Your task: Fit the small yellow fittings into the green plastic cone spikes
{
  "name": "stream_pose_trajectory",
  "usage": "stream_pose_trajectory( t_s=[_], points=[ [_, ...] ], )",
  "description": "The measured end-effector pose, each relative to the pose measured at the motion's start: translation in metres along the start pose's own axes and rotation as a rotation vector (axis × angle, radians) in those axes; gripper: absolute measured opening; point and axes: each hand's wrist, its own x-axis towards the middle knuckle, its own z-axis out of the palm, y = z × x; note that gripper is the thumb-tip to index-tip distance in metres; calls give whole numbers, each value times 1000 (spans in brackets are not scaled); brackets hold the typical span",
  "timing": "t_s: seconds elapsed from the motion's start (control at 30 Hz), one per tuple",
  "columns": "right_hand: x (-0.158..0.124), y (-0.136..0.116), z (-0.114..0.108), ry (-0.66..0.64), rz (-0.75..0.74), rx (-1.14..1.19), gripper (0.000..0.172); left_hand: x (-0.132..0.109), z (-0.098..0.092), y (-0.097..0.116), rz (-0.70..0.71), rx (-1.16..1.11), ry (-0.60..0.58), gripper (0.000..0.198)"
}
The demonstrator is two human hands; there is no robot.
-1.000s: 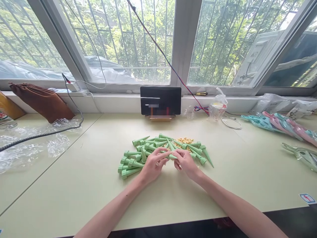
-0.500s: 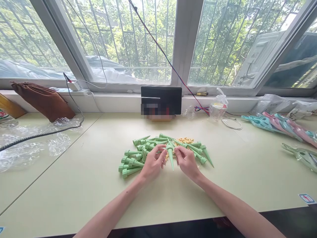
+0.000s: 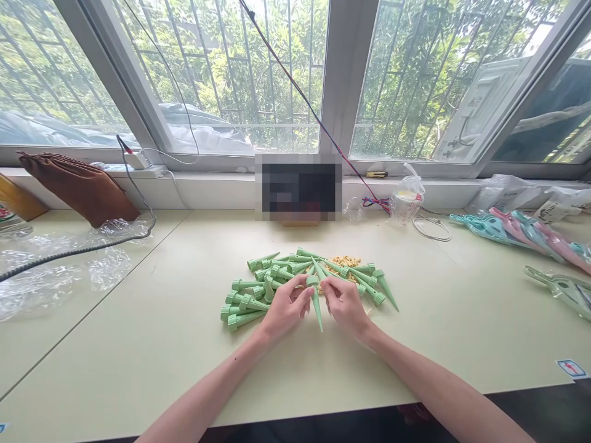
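My left hand grips a green plastic watering spike by its ribbed cap, between thumb and fingers. The spike's tip points down toward me. Right beside the cap, my right hand is closed in a pinch; whatever it holds is hidden by the fingers. More green watering spikes lie heaped around and behind both hands, several at the left and a smaller group at the right. Small tan pieces are piled behind my right hand, partly covered by spikes.
A dark screen, blurred out, stands on a wooden base at the back. Plastic wrap and a brown pouch lie left, with a black cable. At right are a bagged cup, a white cable and bagged hangers.
The held spike has shifted slightly down toward me, and its tip sits lower. My right hand has moved a little left, closer to the cap.
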Motion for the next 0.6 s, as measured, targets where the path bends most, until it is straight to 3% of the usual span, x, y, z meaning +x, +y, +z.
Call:
stream_pose_trajectory(
  t_s=[0.2, 0.6],
  points=[
    [0, -5, -1, -27, 77, 75, 36, -2, -2, -3, 60, 156, 24, 40],
    [6, -6, -5, -173, 261, 426, 37, -4, -3, -5, 410, 456, 19, 24]
  ],
)
